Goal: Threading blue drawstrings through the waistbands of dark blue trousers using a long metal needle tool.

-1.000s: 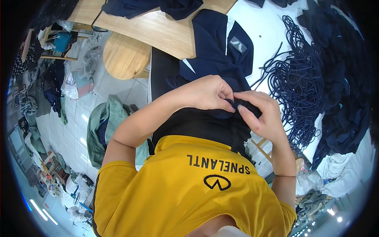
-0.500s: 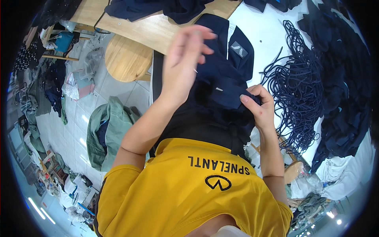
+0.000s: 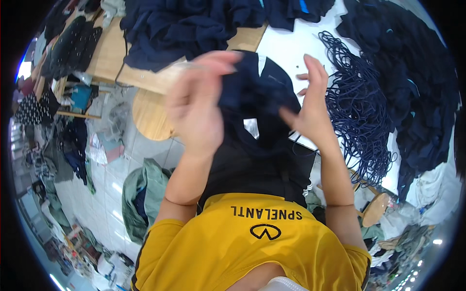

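A dark navy garment lies in front of my body, over my lap and the edge of the white table. Part of it is smeared by motion, and a small white label shows at its near side. My left hand hovers over its left side, too blurred to tell whether the fingers hold anything. On the other side, my right hand is raised beside the garment with fingers apart. Nothing shows in its grasp, though the thumb tip comes close to the cloth.
A heap of navy cords lies on the white table, with dark garments to its right. More navy cloth covers the wooden table ahead. At left are a round wooden stool and a green cloth bundle.
My right hand has let go of the garment's edge and risen, its fingers spreading. My left hand has shifted left and lower. The whole view has tilted, showing more of the far table.
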Demonstrator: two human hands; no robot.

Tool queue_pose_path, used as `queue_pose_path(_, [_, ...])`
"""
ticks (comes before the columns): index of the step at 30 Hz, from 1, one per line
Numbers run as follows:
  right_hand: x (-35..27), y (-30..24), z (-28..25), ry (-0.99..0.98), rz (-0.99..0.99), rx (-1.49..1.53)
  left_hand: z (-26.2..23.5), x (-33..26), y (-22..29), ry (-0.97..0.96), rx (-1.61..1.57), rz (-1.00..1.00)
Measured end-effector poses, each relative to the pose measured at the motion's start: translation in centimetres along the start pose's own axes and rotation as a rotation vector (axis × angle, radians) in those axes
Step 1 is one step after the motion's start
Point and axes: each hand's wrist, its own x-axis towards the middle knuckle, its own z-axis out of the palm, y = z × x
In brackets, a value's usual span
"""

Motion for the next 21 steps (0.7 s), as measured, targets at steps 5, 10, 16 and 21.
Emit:
queue_pose_path(5, [2.1,6.1,-5.0,0.233,0.185,-0.530,-9.1,4.6,4.3,0.238,0.016,0.148])
queue_pose_path(10, [-0.2,16.2,-11.0,0.335,0.480,-0.899,-22.9,7.0,10.5,0.420,-0.188,0.082])
queue_pose_path(16, [-5.5,22.1,-15.1,0.359,0.609,-0.869,-47.4,2.7,20.3,0.600,-0.035,-0.042])
queue_pose_path(21, [3.3,9.7,-6.2,0.254,0.181,0.140,-26.7,4.8,7.8,0.489,0.202,-0.008])
